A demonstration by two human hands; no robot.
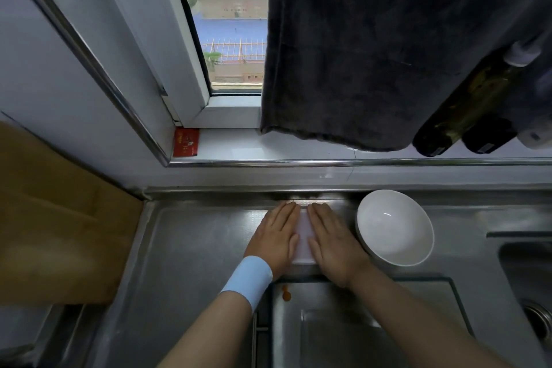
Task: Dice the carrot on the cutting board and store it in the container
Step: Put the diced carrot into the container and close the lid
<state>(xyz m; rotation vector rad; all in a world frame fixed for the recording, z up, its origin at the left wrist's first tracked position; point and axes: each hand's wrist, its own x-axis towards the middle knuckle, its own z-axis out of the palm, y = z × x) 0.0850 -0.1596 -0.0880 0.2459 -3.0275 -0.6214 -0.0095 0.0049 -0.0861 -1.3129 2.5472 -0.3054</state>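
Note:
A white flat-topped container (304, 236) sits on the steel counter below the window, mostly covered by my hands. My left hand (276, 236), with a light blue wristband, lies flat on its left side with straight fingers. My right hand (333, 242) lies flat on its right side the same way. What is inside the container is hidden. Two small orange carrot bits (286, 293) lie on the steel surface just behind my left wrist. A white empty bowl (395, 227) stands right of my right hand.
A brown wooden board (53, 218) leans at the left. A dark towel (388, 54) hangs over the windowsill. Dark bottles (466, 110) stand at the right on the sill, a red packet (185, 142) at its left. A sink basin (528, 287) opens at far right.

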